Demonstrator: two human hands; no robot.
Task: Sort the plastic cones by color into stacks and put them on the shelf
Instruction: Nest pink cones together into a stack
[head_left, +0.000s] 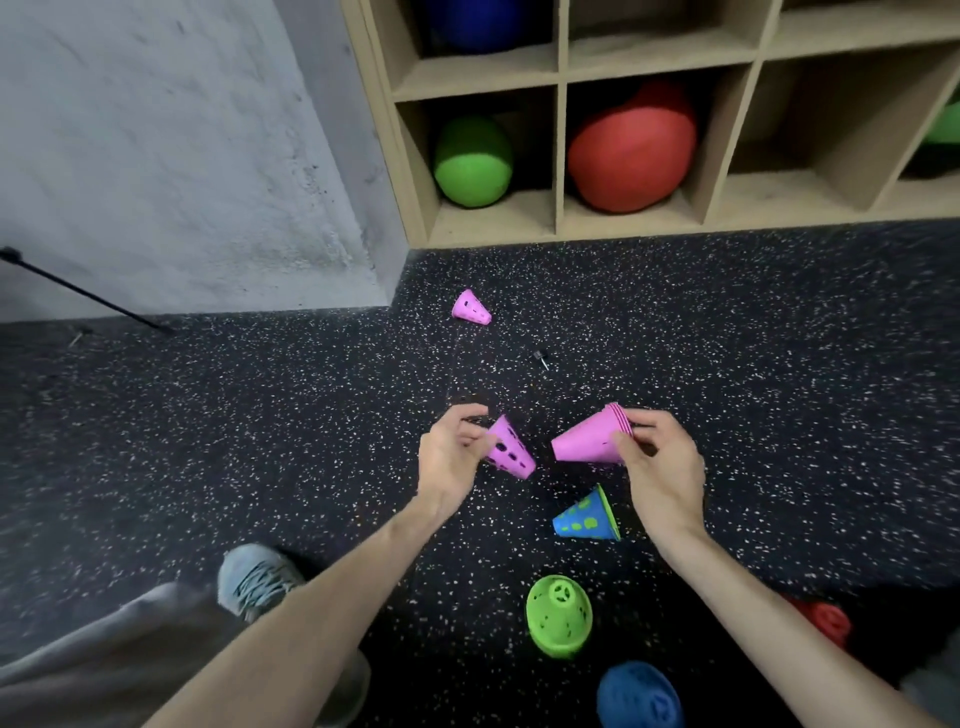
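Note:
My left hand (451, 457) holds a single pink cone (510, 450) by its narrow end, wide end pointing down-right. My right hand (658, 467) grips a stack of pink cones (589, 436) at the narrow tips, open end facing the single cone. Both are held just above the floor, a short gap apart. Another pink cone (470, 307) lies on its side farther away, toward the shelf (561, 228). A blue cone with a green one inside (586, 517) lies under my right wrist. A green cone (559, 616), a blue cone (638, 695) and a red cone (826, 621) stand nearer to me.
The wooden cube shelf holds a green ball (471, 162), a red ball (631, 148) and a blue ball (483, 23). A small black clip (540, 357) lies on the speckled floor. My shoe (254, 579) is at lower left; a thin black rod (83, 293) leans by the wall.

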